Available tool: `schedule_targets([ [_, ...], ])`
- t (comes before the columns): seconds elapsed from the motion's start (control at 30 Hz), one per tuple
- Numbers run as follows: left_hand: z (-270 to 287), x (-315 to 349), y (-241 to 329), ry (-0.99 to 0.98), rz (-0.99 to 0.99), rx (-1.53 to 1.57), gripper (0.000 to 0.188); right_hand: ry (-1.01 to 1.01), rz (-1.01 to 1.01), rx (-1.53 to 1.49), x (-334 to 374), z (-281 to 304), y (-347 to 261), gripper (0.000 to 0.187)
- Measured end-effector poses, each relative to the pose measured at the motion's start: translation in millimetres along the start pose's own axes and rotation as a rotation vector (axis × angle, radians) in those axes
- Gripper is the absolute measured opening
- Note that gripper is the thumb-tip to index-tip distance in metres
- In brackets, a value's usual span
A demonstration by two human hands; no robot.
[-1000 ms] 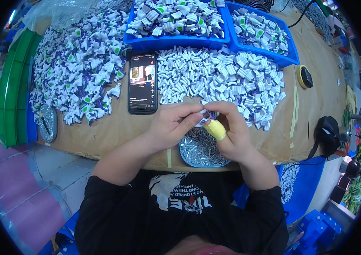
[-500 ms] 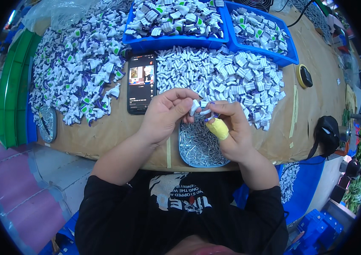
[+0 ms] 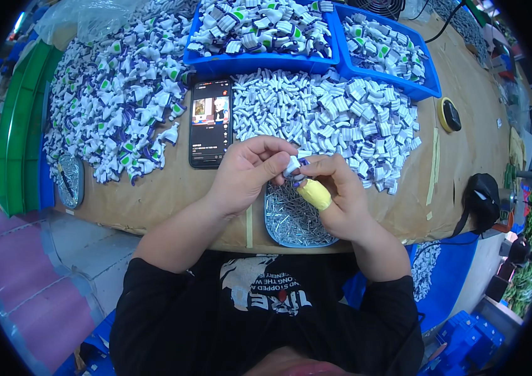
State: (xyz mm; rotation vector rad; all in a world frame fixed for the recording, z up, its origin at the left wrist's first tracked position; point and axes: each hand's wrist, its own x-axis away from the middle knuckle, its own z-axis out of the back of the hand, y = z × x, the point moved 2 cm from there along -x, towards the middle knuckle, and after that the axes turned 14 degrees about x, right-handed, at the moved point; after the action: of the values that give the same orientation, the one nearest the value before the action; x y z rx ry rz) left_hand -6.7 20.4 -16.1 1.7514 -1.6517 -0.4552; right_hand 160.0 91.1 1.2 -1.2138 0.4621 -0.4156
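Observation:
Between my two hands, over the metal pins, is a small white and purple plastic part point(image 3: 292, 165). The thumb and fingers of my left hand point(image 3: 248, 170) pinch it from the left. From the right, my right hand point(image 3: 343, 197) grips its other side, with yellow wrapping on the thumb. Fingers hide much of the part, so I cannot tell how its pieces fit together. Just below is a blue-rimmed tray of metal pins point(image 3: 297, 216). Beyond my hands lies a pile of small white and purple parts point(image 3: 360, 119).
A phone point(image 3: 210, 128) lies left of the hands. Farther left spreads a heap of white, purple and green parts point(image 3: 115, 100). Two blue bins point(image 3: 260, 64) of parts stand at the back. A small tray point(image 3: 70, 182), a yellow-black round object point(image 3: 449, 114) and a black pouch point(image 3: 482, 200) are at the sides.
My right hand has shifted slightly left, closing toward the left hand. The pieces that showed between the fingers now sit close together, and the white part is turned differently.

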Motion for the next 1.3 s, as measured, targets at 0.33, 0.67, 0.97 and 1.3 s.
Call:
schedule_targets([
  [0.33, -6, 10, 4, -0.188, -0.355, -0.557, 0.019, 0.005, -0.066, -0.027, -3, -5, -3, 0.046],
  [0.67, -8, 6, -6, -0.172, -0.250, -0.110, 0.032, -0.064, -0.020, 0.159, -4, -1, -12, 0.039],
  [0.97, -3, 0, 12, -0.344, -0.230, -0.656, 0.034, -0.109, -0.038, 0.185, -5, 0, -6, 0.034],
  [1.3, -3, 6, 9, -0.423, -0.079, -0.481, 0.034, -0.028, 0.079, -0.021, 4, 3, 5, 0.049],
])
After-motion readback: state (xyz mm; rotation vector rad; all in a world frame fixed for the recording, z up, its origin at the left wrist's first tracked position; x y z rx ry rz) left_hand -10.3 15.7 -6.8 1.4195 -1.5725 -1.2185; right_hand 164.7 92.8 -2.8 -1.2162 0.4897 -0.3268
